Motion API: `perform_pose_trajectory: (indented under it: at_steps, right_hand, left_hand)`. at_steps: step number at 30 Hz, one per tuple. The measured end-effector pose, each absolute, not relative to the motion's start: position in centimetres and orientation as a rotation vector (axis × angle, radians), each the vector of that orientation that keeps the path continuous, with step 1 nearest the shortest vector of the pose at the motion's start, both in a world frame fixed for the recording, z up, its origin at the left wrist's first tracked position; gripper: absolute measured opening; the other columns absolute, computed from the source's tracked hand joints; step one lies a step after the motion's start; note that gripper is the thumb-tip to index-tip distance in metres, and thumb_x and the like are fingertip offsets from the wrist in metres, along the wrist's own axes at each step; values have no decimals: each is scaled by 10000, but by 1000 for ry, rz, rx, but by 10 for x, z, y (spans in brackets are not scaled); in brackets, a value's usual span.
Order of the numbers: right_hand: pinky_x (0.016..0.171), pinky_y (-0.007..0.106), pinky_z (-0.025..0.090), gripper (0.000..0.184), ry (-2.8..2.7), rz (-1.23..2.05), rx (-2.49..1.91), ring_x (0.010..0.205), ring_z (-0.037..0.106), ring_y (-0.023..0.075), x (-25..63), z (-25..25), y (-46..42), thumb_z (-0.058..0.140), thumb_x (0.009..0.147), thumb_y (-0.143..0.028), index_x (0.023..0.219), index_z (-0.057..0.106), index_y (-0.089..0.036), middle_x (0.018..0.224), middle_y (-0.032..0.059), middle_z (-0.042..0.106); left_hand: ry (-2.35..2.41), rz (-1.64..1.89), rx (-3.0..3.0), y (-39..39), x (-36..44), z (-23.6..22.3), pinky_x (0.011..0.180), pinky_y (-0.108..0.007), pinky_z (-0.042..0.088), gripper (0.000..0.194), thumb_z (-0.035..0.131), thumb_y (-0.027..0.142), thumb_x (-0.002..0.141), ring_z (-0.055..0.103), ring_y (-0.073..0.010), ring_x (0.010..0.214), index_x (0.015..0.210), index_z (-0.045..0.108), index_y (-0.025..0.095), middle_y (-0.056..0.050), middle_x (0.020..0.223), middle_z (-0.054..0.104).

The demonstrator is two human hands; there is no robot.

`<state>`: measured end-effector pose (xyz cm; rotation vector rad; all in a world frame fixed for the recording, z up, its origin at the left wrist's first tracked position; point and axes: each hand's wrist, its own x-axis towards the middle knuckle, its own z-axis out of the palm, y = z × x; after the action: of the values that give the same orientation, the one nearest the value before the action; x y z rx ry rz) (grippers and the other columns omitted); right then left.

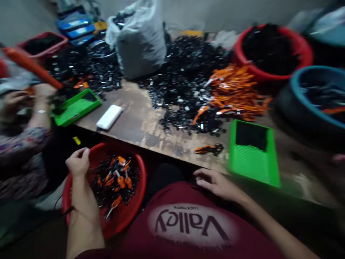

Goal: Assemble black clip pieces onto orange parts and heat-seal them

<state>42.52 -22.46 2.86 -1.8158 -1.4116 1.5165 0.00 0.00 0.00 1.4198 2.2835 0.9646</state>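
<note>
My left hand (78,162) is closed, thumb against curled fingers, over the far left rim of a red basket (142,176). Whether anything is pinched in it is hidden. Inside the basket lie black pieces and orange-and-black parts (121,181). My right hand (212,181) rests by the table's front edge, loosely bent with fingers apart and nothing visible in it. Just beyond it on the table lies one orange-and-black part (208,149). A green tray (254,165) with a dark patch at its far end is to the right of that hand.
Black pieces (185,72) and long orange parts (237,93) are heaped on the table (134,118). Behind stand a white sack (142,46), a red tub (307,54) and a blue-rimmed tub (293,90). A white power bank (109,117) lies near another person's arm (40,111).
</note>
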Motion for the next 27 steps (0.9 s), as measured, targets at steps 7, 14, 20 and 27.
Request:
perform_pose_trajectory:
  at_steps: [7, 14, 20, 27]
  right_hand:
    - [649, 295, 463, 271, -1392, 1194, -1817, 696, 565, 171, 455, 14, -258, 517, 791, -326, 970, 596, -138, 800, 69, 620]
    - [585, 267, 457, 277, -1222, 972, -1848, 621, 546, 150, 479, 11, -287, 504, 794, -342, 931, 610, -126, 732, 50, 610]
    - [641, 274, 465, 240, -1343, 511, -1894, 727, 582, 174, 500, 14, -272, 505, 814, -285, 981, 616, -154, 842, 61, 632]
    - [560, 250, 380, 157, -1599, -51, -2278, 838, 528, 223, 511, -9, -257, 576, 754, -251, 857, 665, -175, 869, 83, 579]
  left_hand:
    - [1332, 1047, 1802, 8, 243, 4, 763, -396, 510, 374, 500, 561, 709, 595, -180, 759, 785, 606, 211, -6, 763, 666]
    - [1165, 806, 2231, 20, 349, -12, 978, -552, 334, 423, 630, 485, 676, 421, -311, 1145, 991, 596, 205, -88, 1170, 563]
    - [1027, 388, 2435, 11, 356, -17, 992, -542, 305, 498, 644, 402, 689, 325, -312, 1241, 1140, 545, 216, -50, 1314, 495]
    - [940, 636, 2457, -22, 341, 9, 932, -395, 410, 257, 537, 183, 758, 506, -193, 1055, 1012, 568, 164, -63, 1080, 625]
